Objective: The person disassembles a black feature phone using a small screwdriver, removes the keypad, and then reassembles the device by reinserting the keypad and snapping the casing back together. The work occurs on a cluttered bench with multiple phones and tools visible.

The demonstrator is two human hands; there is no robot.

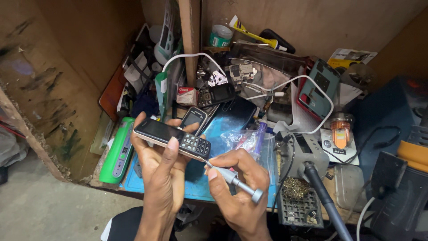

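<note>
I am cradling the black keypad phone (173,138) in my left hand (160,172), fingers clamped around its edges above the blue mat (133,176), while my right hand (234,187), closed on the screwdriver (234,180), is steadying its tip against the phone's lower corner.

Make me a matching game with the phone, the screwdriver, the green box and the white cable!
Things:
1. phone
2. screwdriver
3. green box
4. white cable

Places:
A. lying on the bench, left of the hands
B. held in the left hand
C. looping over the clutter at the back
D. held in the right hand, tip at the phone's bottom edge

Pairs: 1-B, 2-D, 3-A, 4-C
</note>
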